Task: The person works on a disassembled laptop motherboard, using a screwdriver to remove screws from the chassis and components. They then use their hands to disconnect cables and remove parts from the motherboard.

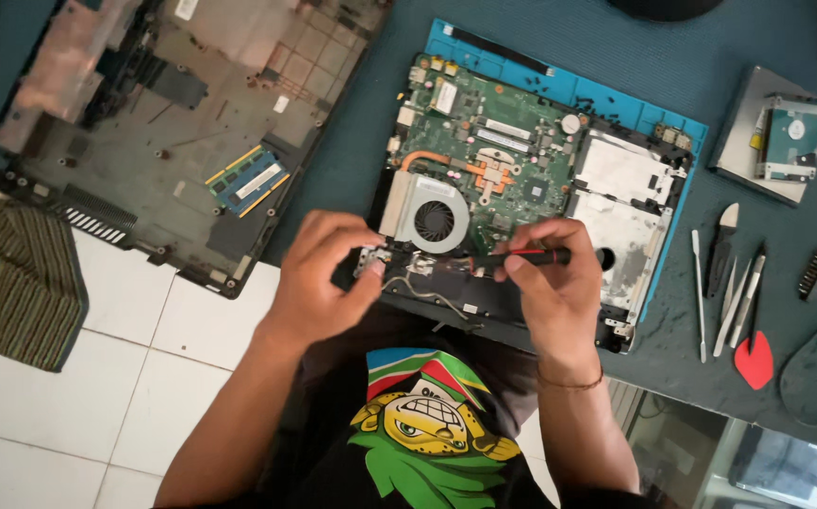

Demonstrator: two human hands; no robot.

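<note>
An opened laptop lies on a blue mat, its green motherboard and round cooling fan exposed. My left hand pinches the metal hinge bracket at the laptop's near left corner. My right hand grips a black and red screwdriver, held level with its tip pointing left toward the area just below the fan. Loose grey wires run between the two hands.
The laptop's removed bottom cover lies at left with a blue memory module in it. At right are a hard drive on a grey caddy, several pry tools, a red pick and a striped cloth.
</note>
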